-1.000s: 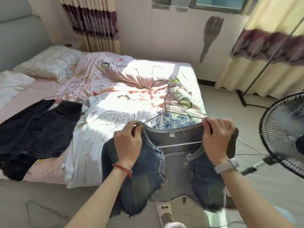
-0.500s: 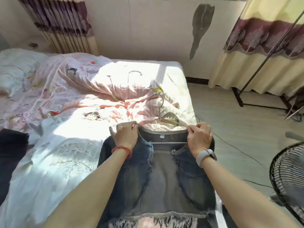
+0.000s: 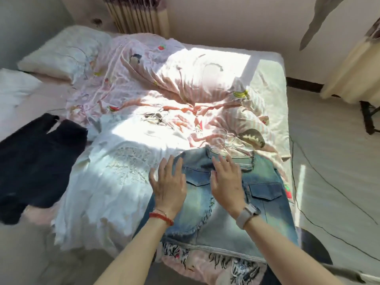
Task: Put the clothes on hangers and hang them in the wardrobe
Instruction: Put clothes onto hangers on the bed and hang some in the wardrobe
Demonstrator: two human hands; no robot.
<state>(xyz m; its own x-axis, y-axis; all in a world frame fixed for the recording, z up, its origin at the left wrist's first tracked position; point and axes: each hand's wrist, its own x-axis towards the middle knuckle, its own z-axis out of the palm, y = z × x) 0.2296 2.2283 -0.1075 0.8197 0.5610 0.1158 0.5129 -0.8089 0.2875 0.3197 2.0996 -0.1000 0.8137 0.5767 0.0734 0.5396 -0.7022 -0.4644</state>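
Both hands flat, fingers spread: left hand (image 3: 169,183) and right hand (image 3: 227,182) rest on the denim skirt (image 3: 265,194), which lies on the bed (image 3: 269,83) near its foot edge. Wire hanger (image 3: 230,144) sticks out of the waistband. No readable writing. White garment (image 3: 115,173) just left, black garment (image 3: 39,161) further left.

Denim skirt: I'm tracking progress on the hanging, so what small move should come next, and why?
Probably take hold of the wire hanger at the waistband and lift. The denim skirt lies flat on the bed, the hanger's hook poking past its top edge, and both hands, left and right, are open on the denim, gripping nothing.
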